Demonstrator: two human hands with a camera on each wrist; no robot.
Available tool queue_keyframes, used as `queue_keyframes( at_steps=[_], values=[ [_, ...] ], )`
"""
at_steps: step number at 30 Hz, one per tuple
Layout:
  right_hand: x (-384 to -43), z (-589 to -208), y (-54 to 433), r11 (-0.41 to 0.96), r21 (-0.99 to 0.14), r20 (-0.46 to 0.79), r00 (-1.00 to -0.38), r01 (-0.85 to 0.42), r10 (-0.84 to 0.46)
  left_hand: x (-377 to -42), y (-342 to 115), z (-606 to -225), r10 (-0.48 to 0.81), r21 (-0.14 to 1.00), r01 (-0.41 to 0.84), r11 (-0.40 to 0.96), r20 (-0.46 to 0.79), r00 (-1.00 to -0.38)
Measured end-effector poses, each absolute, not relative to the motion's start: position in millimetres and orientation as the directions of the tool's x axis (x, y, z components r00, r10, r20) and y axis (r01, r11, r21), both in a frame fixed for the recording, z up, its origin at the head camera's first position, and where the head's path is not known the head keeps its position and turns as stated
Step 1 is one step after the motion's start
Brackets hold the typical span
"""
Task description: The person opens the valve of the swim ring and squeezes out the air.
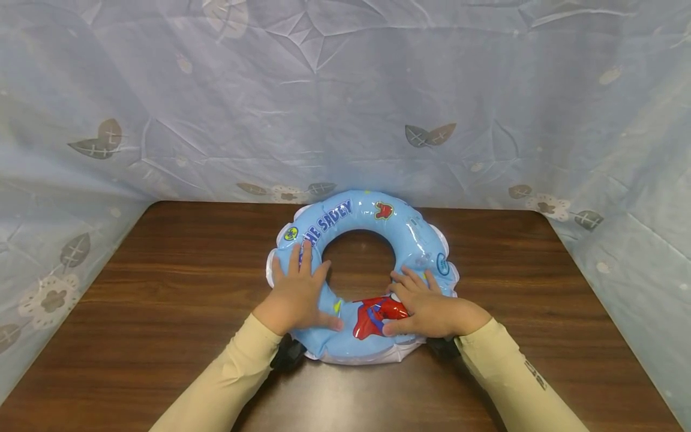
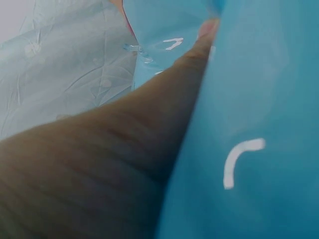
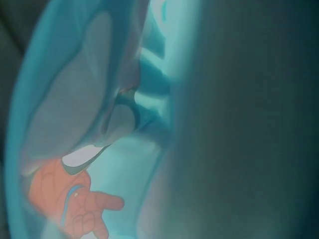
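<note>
An inflated light-blue swim ring point(image 1: 372, 210) with a white scalloped edge lies flat on the table. Lettering and a red-and-blue cartoon figure point(image 1: 372, 318) are printed on it. My left hand point(image 1: 297, 297) rests on its near left part, fingers spread and straight. On the near right part lies my right hand point(image 1: 432, 309), its fingers spread loosely over the printed figure. In the left wrist view, the left hand point(image 2: 124, 129) lies along the shiny blue vinyl point(image 2: 269, 99). Blue vinyl point(image 3: 124, 169) fills much of the right wrist view, with part of the printed figure showing.
A dark brown wooden table point(image 1: 178, 288) with rounded far corners lies under the ring. Pale grey-blue curtain cloth point(image 1: 351, 108) with leaf and flower prints hangs behind it and along both sides. The ring's far edge is close to the back cloth.
</note>
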State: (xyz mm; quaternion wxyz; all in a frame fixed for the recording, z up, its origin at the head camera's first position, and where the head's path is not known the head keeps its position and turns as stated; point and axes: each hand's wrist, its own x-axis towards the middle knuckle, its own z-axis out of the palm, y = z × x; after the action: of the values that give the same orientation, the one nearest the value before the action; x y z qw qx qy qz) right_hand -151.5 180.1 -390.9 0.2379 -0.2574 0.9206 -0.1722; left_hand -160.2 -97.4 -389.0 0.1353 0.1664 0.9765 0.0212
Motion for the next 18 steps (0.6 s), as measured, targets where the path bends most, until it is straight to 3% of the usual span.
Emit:
queue_keyframes(
  at_steps=[18],
  values=[
    [-155.3, -388.4, 175.5, 0.826, -0.404, -0.410, -0.730, -0.392, -0.547, -163.6, -92.3, -392.1, 0.341, 0.059, 0.338, 0.939, -0.276, -0.899]
  ],
)
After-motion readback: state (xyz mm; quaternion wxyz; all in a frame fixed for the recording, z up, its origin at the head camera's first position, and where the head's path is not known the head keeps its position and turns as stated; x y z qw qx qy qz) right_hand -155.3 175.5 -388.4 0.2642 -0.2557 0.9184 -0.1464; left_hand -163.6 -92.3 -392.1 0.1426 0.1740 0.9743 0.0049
